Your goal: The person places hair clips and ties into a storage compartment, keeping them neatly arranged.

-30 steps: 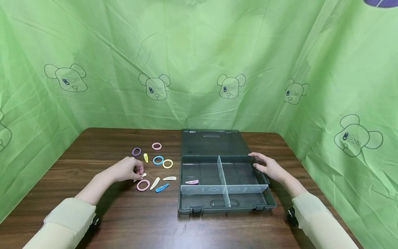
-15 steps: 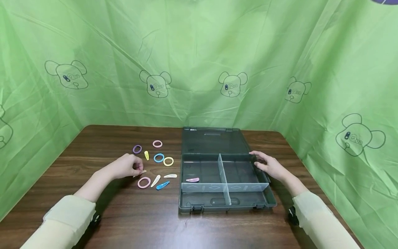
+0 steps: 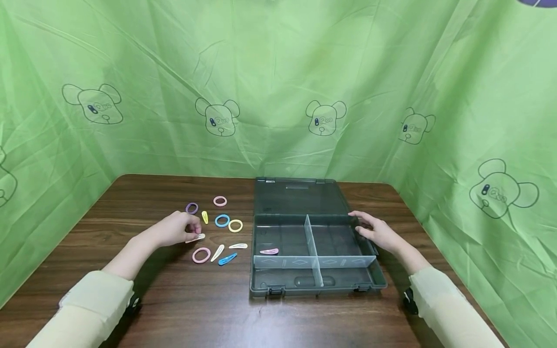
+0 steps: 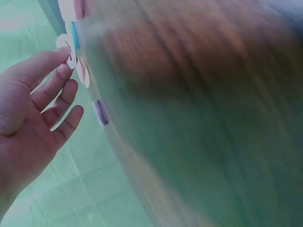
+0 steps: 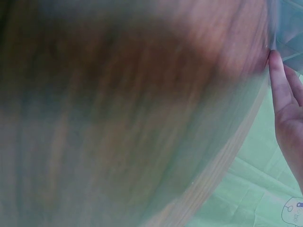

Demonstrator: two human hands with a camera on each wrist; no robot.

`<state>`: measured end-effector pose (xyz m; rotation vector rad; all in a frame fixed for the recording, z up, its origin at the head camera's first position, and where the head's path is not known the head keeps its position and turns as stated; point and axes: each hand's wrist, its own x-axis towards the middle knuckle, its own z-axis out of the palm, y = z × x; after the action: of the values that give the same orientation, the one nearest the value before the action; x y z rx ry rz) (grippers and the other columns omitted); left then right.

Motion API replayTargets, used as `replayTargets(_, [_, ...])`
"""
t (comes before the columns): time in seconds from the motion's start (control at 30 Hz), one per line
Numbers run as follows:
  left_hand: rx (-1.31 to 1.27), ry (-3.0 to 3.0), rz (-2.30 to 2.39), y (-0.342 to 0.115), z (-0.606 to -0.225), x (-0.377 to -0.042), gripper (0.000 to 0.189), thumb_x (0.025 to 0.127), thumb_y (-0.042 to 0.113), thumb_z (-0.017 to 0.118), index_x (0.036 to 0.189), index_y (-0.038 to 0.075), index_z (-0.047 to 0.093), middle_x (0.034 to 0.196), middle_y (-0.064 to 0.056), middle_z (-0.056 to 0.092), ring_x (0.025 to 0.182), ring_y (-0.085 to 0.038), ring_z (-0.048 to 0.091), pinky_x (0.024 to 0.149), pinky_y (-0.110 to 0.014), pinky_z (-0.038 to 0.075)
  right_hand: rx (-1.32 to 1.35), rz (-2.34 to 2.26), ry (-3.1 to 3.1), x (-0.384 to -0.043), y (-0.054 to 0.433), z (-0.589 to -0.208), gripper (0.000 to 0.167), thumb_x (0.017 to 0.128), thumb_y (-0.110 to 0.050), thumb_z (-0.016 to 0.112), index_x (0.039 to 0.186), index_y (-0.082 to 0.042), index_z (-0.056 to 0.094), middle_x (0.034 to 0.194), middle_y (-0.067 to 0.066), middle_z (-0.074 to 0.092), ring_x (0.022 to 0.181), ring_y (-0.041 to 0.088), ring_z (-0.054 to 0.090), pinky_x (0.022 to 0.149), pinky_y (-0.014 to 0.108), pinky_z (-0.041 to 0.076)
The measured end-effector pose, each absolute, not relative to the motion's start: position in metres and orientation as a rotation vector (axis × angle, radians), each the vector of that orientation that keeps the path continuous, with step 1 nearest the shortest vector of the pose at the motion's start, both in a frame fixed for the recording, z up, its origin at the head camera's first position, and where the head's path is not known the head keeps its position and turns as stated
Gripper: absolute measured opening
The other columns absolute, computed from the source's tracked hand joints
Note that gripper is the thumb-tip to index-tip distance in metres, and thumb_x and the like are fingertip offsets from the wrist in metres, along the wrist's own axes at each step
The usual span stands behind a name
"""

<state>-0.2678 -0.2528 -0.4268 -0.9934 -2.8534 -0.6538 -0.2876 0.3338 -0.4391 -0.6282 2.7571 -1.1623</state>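
Left of centre in the head view, your left hand pinches a white hair clip between thumb and fingertip. Near it on the worktop lie a pink ring, a blue clip and a yellow clip. Right of centre, your right hand rests loosely extended fingers against the open grey box, whose upper-left compartment holds a pink clip.

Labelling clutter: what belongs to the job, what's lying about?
Likely job: left hand, its pinched white teardrop clip, right hand, grey rectangular plastic box, pink teardrop clip inside.

Seemingly lying about: blue teardrop clip, yellow teardrop clip, two white teardrop clips, purple, blue, yellow, pink rings.
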Motion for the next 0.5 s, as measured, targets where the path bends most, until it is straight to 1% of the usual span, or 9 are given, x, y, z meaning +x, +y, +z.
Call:
replayTargets(0.27, [-0.925,-2.84,-0.65,-0.245,-0.416,-0.268,0.016,0.079,0.013,0.074,0.074,0.02,0.06,0.066,0.015,0.055,0.061,-0.001,0.048,0.059,-0.023,0.042,-0.612,-1.146,2.765,-0.287,0.333,-0.438,0.042,0.095,-0.016,0.055,0.136,-0.015,0.045,0.124,0.022,0.057,0.104,0.024,0.059,0.075,0.028,0.053])
replayTargets(0.5, [-0.948,-2.748,-0.728,-0.235,-0.399,-0.269,0.016,0.077,0.01,0.075,0.074,0.019,0.062,0.067,0.013,0.056,0.064,-0.002,0.05,0.061,-0.025,0.044,-0.617,-1.167,2.75,-0.287,0.333,-0.437,0.043,0.095,-0.014,0.055,0.137,-0.013,0.045,0.125,0.023,0.056,0.107,0.03,0.057,0.075,0.029,0.053])
